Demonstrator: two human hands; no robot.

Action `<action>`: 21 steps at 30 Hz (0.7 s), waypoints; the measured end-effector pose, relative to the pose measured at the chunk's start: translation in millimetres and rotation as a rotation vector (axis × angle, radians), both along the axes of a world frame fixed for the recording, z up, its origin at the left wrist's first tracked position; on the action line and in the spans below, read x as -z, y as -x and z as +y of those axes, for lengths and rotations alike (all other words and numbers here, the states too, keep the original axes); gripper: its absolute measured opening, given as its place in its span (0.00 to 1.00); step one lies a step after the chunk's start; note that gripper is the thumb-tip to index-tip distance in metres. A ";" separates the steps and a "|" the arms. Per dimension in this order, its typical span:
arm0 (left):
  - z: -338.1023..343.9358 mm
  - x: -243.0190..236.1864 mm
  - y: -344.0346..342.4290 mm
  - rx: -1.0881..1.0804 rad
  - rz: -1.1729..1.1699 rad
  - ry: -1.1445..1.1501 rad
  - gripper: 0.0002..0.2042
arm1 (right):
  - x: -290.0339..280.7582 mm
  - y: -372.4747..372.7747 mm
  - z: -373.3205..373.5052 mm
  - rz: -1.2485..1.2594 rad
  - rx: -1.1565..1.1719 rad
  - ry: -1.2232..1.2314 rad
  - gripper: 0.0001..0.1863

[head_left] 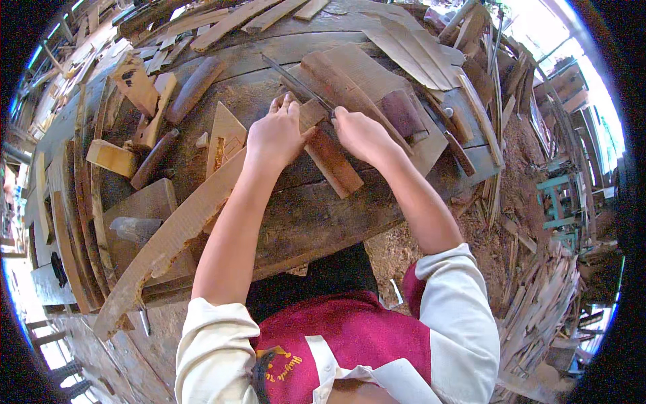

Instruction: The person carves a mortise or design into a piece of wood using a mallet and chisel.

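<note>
My left hand (pixel 274 135) is closed over a long thin wooden board (pixel 192 215) with a ragged near edge. The board runs from the lower left, beneath my left forearm, and a short wooden end (pixel 312 114) sticks out past my fingers, seemingly the same piece. My right hand (pixel 363 137) grips the near end of a long narrow metal tool (pixel 296 82), perhaps a file; its grip is hidden in my fist. The tool slants away to the far left, close by the board's end. Under both hands lies a reddish-brown wooden block (pixel 334 165).
The worn workbench (pixel 303 225) carries a wooden plane-like block (pixel 138 91), dark wooden pieces (pixel 195 89), a clear plastic bottle (pixel 134 227) and a triangular offcut (pixel 224 138). Flat sheets (pixel 407 54) and a brown block (pixel 402 113) lie right. Scrap wood (pixel 538 316) heaps on the floor.
</note>
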State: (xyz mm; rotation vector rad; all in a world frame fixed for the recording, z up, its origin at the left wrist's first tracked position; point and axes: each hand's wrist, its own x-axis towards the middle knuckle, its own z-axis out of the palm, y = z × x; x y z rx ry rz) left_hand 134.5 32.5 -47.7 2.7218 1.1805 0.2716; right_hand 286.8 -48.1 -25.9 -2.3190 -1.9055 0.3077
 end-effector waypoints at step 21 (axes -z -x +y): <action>-9.2 -11.5 0.8 -0.023 0.033 0.085 0.32 | 7.5 3.1 -19.9 0.024 0.077 -0.041 0.12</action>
